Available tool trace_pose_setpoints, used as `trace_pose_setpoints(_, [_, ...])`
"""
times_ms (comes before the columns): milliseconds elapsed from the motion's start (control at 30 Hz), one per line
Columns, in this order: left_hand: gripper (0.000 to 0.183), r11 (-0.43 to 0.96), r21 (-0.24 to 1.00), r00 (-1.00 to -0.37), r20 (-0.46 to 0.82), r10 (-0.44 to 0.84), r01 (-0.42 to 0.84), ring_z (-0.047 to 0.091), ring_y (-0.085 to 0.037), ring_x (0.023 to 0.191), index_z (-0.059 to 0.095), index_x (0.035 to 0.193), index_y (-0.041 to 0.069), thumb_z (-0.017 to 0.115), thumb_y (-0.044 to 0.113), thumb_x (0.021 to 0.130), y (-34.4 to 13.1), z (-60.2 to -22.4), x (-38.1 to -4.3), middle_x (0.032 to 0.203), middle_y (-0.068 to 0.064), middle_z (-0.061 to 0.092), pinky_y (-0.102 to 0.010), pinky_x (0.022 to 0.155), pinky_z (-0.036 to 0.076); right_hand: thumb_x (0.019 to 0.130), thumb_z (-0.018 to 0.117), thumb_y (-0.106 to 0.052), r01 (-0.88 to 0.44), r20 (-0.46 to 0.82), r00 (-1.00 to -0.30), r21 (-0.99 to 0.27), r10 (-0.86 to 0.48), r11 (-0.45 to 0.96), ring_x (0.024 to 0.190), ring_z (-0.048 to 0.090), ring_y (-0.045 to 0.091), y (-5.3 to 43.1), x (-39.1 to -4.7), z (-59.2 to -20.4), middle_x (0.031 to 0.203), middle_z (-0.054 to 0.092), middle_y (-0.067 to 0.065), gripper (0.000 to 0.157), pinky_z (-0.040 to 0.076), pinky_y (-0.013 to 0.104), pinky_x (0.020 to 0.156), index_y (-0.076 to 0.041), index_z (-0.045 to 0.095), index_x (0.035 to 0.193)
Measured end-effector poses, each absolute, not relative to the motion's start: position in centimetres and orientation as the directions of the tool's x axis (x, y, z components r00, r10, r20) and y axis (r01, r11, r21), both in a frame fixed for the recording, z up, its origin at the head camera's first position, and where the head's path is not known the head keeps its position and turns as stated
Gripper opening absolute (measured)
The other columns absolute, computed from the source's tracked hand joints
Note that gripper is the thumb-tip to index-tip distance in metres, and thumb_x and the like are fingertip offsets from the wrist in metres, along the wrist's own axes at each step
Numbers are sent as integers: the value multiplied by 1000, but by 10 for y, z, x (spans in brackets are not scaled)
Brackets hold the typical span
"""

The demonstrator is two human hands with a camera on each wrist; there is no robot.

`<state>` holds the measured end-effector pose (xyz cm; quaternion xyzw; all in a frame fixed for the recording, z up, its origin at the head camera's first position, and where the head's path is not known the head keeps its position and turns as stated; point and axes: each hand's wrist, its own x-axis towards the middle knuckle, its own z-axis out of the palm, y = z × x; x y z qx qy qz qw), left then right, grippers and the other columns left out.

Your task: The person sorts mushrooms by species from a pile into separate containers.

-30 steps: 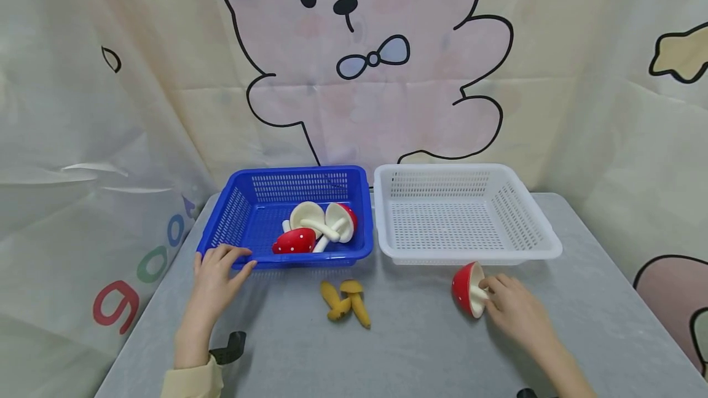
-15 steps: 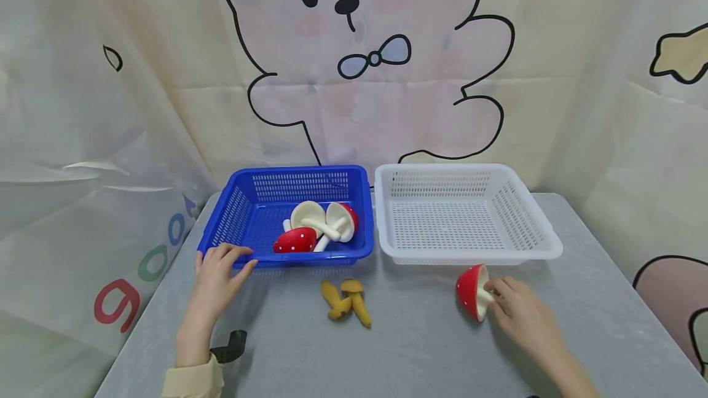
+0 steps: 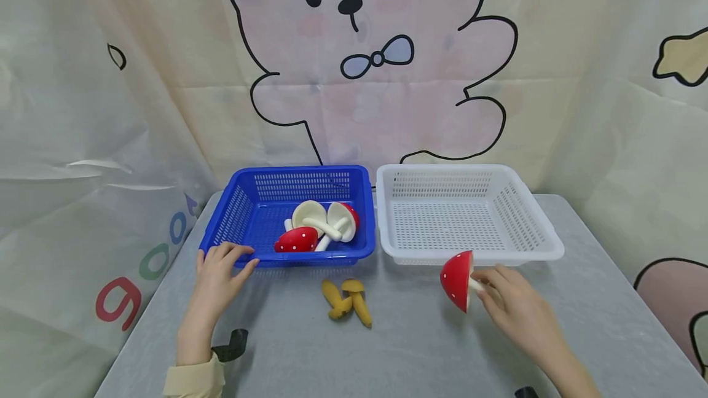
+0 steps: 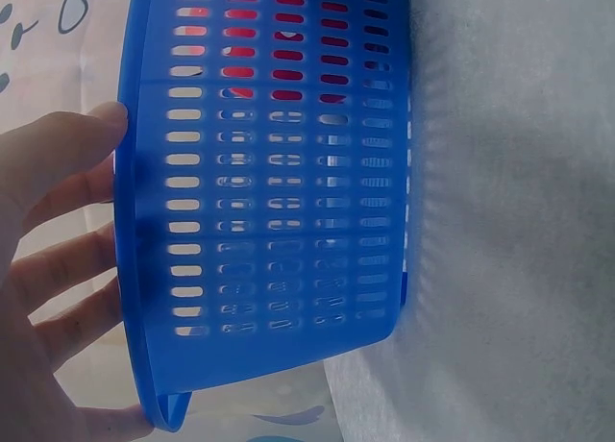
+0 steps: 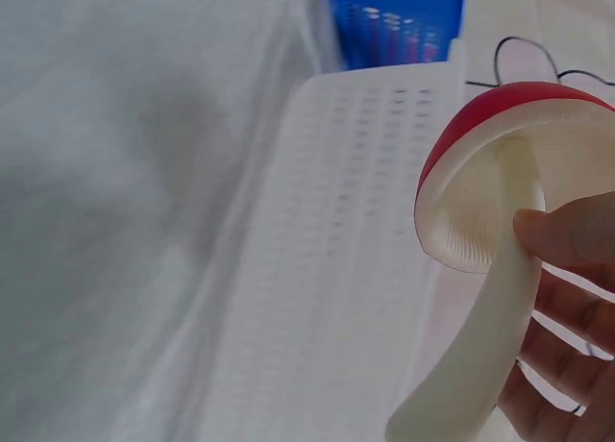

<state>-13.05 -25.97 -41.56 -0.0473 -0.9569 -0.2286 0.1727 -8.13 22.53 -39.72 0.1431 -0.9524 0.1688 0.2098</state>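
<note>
A toy mushroom (image 3: 458, 281) with a white-dotted red cap hangs tilted above the table, its cap facing left. My right hand (image 3: 514, 303) pinches its white stem (image 5: 480, 336) between thumb and fingers, just under the cap in the right wrist view. Over on the left, my left hand (image 3: 218, 278) rests its spread fingertips on the near-left rim of the blue basket (image 3: 232, 214). The left wrist view has the thumb (image 4: 108, 123) right at that rim, other fingertips partly hidden behind it. Several red-capped mushrooms (image 3: 297, 240) lie in the blue basket.
A white basket (image 3: 470, 260) stands right of the blue one, its mesh floor showing. Yellow-brown toy mushrooms (image 3: 354, 303) lie on the grey table (image 3: 387, 361) between the hands. Behind the baskets hangs a curtain (image 3: 376, 121) with a cartoon bear.
The right hand has lifted the red-capped mushroom off the table and tilted its cap down, after a slight shift right. The left hand stays at the blue rim.
</note>
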Motion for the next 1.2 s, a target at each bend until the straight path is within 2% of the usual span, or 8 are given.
trace_pose_setpoints(100, [25, 892, 419, -936, 353, 11, 169, 48, -37, 107, 68, 106, 7, 71, 24, 87, -260, -416, -131, 105, -16, 62, -75, 107, 10, 74, 78, -8, -358, 444, -869, -262, -218, 896, 80, 51, 9, 214, -86, -385, 91, 63, -5, 29, 48, 25, 61, -17, 67, 100])
trace_pose_setpoints(267, [26, 899, 408, -937, 349, 10, 161, 49, -37, 107, 68, 106, 7, 71, 25, 87, -260, -417, -132, 104, -16, 63, -75, 107, 12, 77, 77, -11, -367, 409, -882, -289, -232, 884, 86, 56, 14, 192, -98, -365, 95, 64, -1, 29, 52, 30, 65, -14, 67, 104])
trace_pose_setpoints(633, [24, 898, 411, -936, 352, 4, 159, 50, -36, 106, 69, 104, 8, 72, 22, 86, -258, -416, -133, 102, -13, 63, -74, 107, 12, 82, 73, -11, -444, 418, -870, -434, -261, 784, 87, 60, 16, 145, -137, -336, 98, 65, 1, 26, 56, 35, 71, -13, 66, 107])
trace_pose_setpoints(867, [24, 897, 414, -940, 340, 3, 153, 50, -35, 106, 69, 105, 8, 72, 24, 86, -259, -417, -133, 102, -12, 62, -74, 107, 12, 84, 71, -11, -462, 360, -884, -579, -298, 671, 89, 62, 20, 113, -168, -322, 105, 67, 8, 30, 58, 37, 73, -9, 64, 114])
trace_pose_setpoints(1067, [25, 895, 424, -947, 321, -6, 138, 50, -35, 108, 69, 106, 8, 71, 24, 87, -259, -416, -133, 103, -13, 62, -74, 109, 9, 89, 65, -13, -459, 319, -888, -632, -330, 625, 90, 64, 22, 84, -195, -318, 103, 68, 8, 21, 58, 36, 74, -9, 65, 110])
trace_pose_setpoints(1200, [25, 899, 417, -946, 324, -7, 136, 50, -34, 107, 69, 106, 8, 72, 24, 87, -259, -417, -134, 102, -11, 62, -74, 109, 10, 91, 63, -17, -412, 251, -907, -693, -338, 592, 93, 64, 25, 68, -210, -316, 105, 68, 9, 20, 57, 37, 76, -8, 64, 109])
